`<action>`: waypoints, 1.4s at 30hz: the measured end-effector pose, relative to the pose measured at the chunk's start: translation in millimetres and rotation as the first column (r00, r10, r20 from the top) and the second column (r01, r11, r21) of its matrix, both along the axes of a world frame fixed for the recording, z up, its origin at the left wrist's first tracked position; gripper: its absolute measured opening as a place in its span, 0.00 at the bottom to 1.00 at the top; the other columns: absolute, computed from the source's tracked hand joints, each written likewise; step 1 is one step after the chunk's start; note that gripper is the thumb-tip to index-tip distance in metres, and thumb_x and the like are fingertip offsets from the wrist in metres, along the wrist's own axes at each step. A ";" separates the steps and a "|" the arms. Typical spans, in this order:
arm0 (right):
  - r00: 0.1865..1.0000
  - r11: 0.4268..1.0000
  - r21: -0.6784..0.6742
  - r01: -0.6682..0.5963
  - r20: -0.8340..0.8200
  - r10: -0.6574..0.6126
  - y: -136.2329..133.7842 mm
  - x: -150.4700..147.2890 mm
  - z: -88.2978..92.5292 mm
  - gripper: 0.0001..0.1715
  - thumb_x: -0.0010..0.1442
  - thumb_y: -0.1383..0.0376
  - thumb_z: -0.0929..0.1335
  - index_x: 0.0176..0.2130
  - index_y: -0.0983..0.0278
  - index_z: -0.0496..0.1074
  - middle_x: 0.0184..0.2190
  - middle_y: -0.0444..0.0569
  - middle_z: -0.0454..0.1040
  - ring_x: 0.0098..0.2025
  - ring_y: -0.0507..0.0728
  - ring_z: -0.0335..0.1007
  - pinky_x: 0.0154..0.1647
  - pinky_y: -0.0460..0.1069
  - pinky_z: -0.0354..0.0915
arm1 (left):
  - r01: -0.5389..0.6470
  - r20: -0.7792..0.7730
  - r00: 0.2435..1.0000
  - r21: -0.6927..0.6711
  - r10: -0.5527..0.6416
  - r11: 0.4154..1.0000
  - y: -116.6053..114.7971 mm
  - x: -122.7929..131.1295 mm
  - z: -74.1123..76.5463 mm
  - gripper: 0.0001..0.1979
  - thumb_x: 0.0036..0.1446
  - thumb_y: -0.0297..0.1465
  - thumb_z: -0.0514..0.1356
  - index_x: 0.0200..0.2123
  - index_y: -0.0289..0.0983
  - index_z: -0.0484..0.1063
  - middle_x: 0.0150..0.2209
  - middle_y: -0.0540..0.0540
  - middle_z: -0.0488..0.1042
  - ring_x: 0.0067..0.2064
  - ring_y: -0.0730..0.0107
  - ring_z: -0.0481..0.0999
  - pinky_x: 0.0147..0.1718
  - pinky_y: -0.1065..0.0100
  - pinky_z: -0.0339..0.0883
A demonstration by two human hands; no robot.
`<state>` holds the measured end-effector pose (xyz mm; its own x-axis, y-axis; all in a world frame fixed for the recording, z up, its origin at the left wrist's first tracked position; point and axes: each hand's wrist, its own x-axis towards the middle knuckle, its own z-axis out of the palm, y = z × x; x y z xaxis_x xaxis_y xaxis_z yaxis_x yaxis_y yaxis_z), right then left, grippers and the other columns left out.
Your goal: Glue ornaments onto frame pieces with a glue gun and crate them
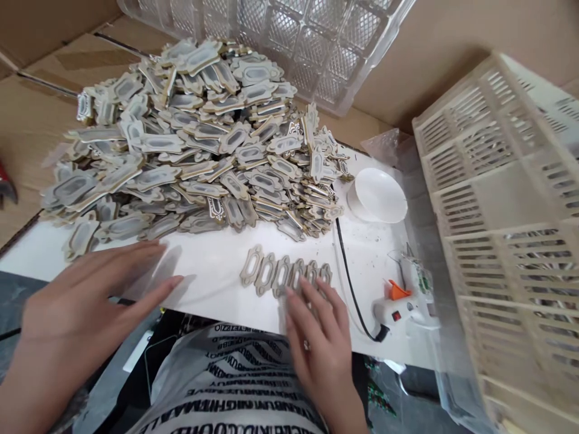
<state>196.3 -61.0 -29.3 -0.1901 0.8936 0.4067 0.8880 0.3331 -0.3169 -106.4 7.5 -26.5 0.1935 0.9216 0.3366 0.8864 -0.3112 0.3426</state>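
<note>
A row of several thin oval frame-shaped pieces (281, 274) lies on the white tabletop (203, 271). My right hand (321, 331) rests at the right end of this row, its fingertips over the near ends of the pieces and its fingers slightly spread. Nothing shows gripped in it. On the left, my left hand (90, 301) is over the table's near edge with thumb and fingers apart and holds nothing. A big heap of similar pieces (181, 144), grey with gold-coloured edges, covers the back of the table.
A white bowl (377, 196) stands right of the heap. Nearer are a white glue gun (398, 310) with an orange part and its black cable (350, 271). A cream slatted crate (511, 199) borders the right side. A clear compartment tray (307, 39) lies behind the heap.
</note>
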 end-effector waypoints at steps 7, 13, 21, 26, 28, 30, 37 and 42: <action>0.989 0.995 -0.033 -0.099 0.109 0.102 24.2 -36.0 5.6 0.17 0.72 0.60 0.66 0.58 0.56 0.74 0.65 0.48 0.70 0.69 0.68 0.55 0.75 0.64 0.39 | 0.252 -0.073 0.967 0.099 -0.246 0.963 1.3 18.3 -3.1 0.28 0.68 0.48 0.57 0.59 0.32 0.69 0.55 0.35 0.78 0.58 0.53 0.78 0.62 0.56 0.69; 0.984 0.995 -0.058 -0.084 0.154 0.092 31.5 -37.1 1.9 0.19 0.72 0.56 0.66 0.58 0.56 0.74 0.66 0.49 0.69 0.70 0.67 0.55 0.75 0.64 0.40 | 0.268 -0.065 0.963 0.083 -0.263 0.960 -0.8 18.6 -8.0 0.27 0.69 0.43 0.57 0.63 0.34 0.67 0.57 0.36 0.78 0.60 0.51 0.77 0.63 0.51 0.71; 0.985 0.997 -0.051 -0.050 0.161 0.057 34.2 -35.2 5.1 0.19 0.74 0.57 0.62 0.58 0.60 0.74 0.65 0.52 0.71 0.69 0.68 0.57 0.71 0.64 0.47 | 0.275 -0.034 0.961 0.078 -0.273 0.958 0.4 21.1 -5.9 0.26 0.69 0.43 0.57 0.63 0.34 0.66 0.58 0.38 0.76 0.63 0.53 0.73 0.65 0.54 0.67; 0.975 0.997 -0.065 -0.048 0.212 0.061 46.3 -40.9 7.8 0.22 0.75 0.55 0.61 0.59 0.62 0.72 0.65 0.56 0.71 0.69 0.69 0.57 0.68 0.66 0.52 | 0.318 -0.062 0.948 0.088 -0.314 0.944 9.5 42.2 -2.1 0.22 0.68 0.43 0.58 0.59 0.38 0.69 0.56 0.39 0.76 0.57 0.50 0.73 0.58 0.48 0.69; 0.971 0.995 -0.083 -0.049 0.229 0.067 50.5 -41.7 8.1 0.23 0.75 0.54 0.60 0.60 0.62 0.72 0.65 0.57 0.70 0.69 0.69 0.56 0.66 0.67 0.55 | 0.329 -0.103 0.942 0.087 -0.320 0.940 12.8 50.4 -2.5 0.19 0.69 0.43 0.57 0.57 0.40 0.70 0.57 0.40 0.75 0.56 0.48 0.73 0.58 0.45 0.68; 0.969 0.994 -0.095 -0.047 0.238 0.068 52.2 -40.7 7.8 0.23 0.75 0.54 0.61 0.60 0.62 0.72 0.65 0.57 0.70 0.69 0.70 0.56 0.65 0.67 0.56 | 0.346 -0.144 0.933 0.097 -0.331 0.933 15.1 55.8 -3.1 0.17 0.69 0.42 0.57 0.56 0.41 0.70 0.57 0.40 0.75 0.55 0.47 0.74 0.57 0.43 0.66; 0.973 0.995 -0.097 -0.031 0.223 0.052 47.9 -31.6 8.5 0.20 0.74 0.57 0.62 0.59 0.62 0.72 0.65 0.58 0.69 0.69 0.70 0.56 0.64 0.67 0.58 | 0.353 -0.208 0.922 0.113 -0.326 0.929 21.9 64.0 2.7 0.21 0.67 0.44 0.59 0.55 0.38 0.71 0.57 0.36 0.76 0.54 0.43 0.74 0.55 0.40 0.66; 0.977 0.994 -0.104 -0.028 0.209 0.049 46.8 -27.8 10.5 0.19 0.73 0.59 0.64 0.59 0.62 0.72 0.64 0.58 0.69 0.68 0.70 0.57 0.64 0.67 0.59 | 0.395 -0.230 0.902 0.094 -0.366 0.914 27.5 71.3 5.1 0.17 0.67 0.43 0.60 0.53 0.41 0.72 0.55 0.39 0.76 0.54 0.42 0.73 0.53 0.40 0.66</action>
